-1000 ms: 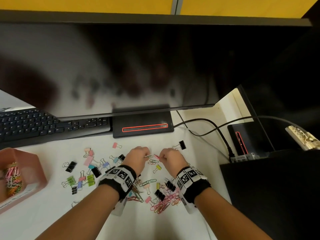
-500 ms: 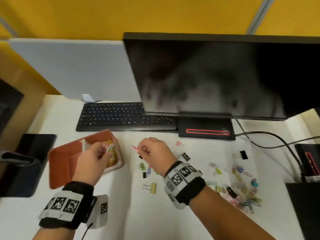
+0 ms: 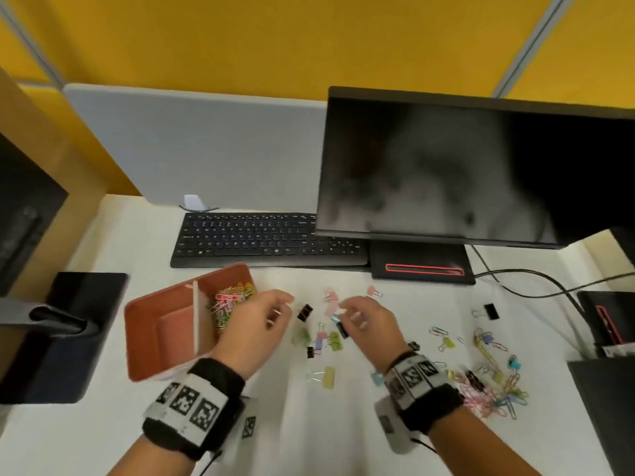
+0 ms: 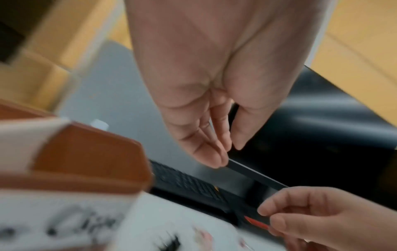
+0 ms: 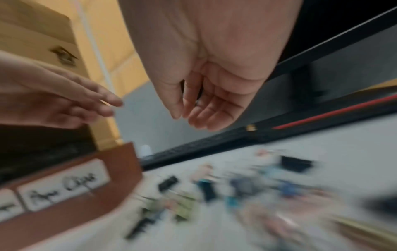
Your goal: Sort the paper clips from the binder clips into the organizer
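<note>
One organizer [image 3: 161,338] with two compartments sat on the desk [image 3: 309,424]. Two hands [image 3: 252,324] were in view. One keyboard [image 3: 254,240] and one monitor [image 3: 464,173] stood behind. Loose binder clips [image 3: 304,311] and paper clips [image 3: 498,400] were too many and too blurred to count.

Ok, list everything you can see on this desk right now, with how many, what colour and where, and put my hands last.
organizer: one, reddish brown, left of centre on the desk, two compartments.
paper clips in organizer: many, mixed colours, right compartment.
binder clips: several, black, green, pink, yellow, blue, loose between and under the hands.
mixed pile: many paper clips and binder clips, mixed colours, right of the right wrist.
black binder clip: one, alone at far right.
keyboard: one, black, behind the organizer.
monitor: one, black, screen off, right rear.
cables: black, count unclear, right of the monitor stand.
left hand: over the organizer's right edge, fingers relaxed, empty.
right hand: over the loose binder clips, fingers relaxed, empty.
</note>
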{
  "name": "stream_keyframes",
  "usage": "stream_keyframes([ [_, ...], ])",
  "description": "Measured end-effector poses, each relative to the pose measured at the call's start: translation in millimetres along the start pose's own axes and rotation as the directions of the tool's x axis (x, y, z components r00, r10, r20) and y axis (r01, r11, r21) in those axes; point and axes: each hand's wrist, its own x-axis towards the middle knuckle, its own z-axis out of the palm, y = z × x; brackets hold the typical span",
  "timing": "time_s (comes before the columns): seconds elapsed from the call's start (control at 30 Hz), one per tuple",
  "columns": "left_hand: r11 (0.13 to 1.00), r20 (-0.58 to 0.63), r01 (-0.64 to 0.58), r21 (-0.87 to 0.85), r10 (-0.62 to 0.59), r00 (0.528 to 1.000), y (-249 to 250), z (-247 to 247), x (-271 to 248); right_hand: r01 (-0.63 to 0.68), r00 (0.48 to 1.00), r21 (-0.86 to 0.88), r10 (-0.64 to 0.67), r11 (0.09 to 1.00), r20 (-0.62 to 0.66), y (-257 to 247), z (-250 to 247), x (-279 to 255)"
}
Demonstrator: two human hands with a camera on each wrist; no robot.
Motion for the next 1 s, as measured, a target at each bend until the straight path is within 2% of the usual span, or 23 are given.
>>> stream_keyframes([
  [0.07,0.996,0.124,-0.092,-0.006,0.092,0.988,15,38,-4,-0.102,0.992,-0.1,0.093,0.99,-0.085,46,-31,-15],
  [0.17,0.986,0.305,-0.163,-0.015,0.16,0.939,30,97,-6,-0.228,0.966,-0.207,0.194,0.952,-0.172,103,-72,-26],
  [0.3,0.973,0.39,-0.225,0.055,0.187,0.902,44,160,5,-0.326,0.944,-0.245,0.301,0.913,-0.136,143,-96,-17],
  [0.43,0.954,0.43,-0.245,0.17,0.152,0.89,49,200,19,-0.297,0.951,-0.353,0.309,0.887,-0.024,160,-95,-1],
  [0.53,0.946,0.449,-0.222,0.236,0.096,0.888,49,215,24,-0.273,0.958,-0.338,0.286,0.901,-0.012,168,-96,8],
  [0.67,0.935,0.438,-0.205,0.29,0.061,0.897,47,224,27,-0.243,0.945,-0.346,0.302,0.906,0.128,175,-101,14],
  [0.77,0.933,0.419,-0.173,0.315,0.027,0.908,45,226,27,-0.198,0.955,-0.351,0.261,0.915,0.143,178,-104,16],
  [0.9,0.948,0.374,-0.089,0.307,-0.034,0.927,41,227,27,-0.064,0.968,-0.408,0.156,0.911,0.197,179,-107,15],
  [1.0,0.967,0.345,-0.051,0.251,-0.04,0.938,39,223,26,-0.025,0.974,-0.331,0.098,0.943,0.206,181,-110,4],
])
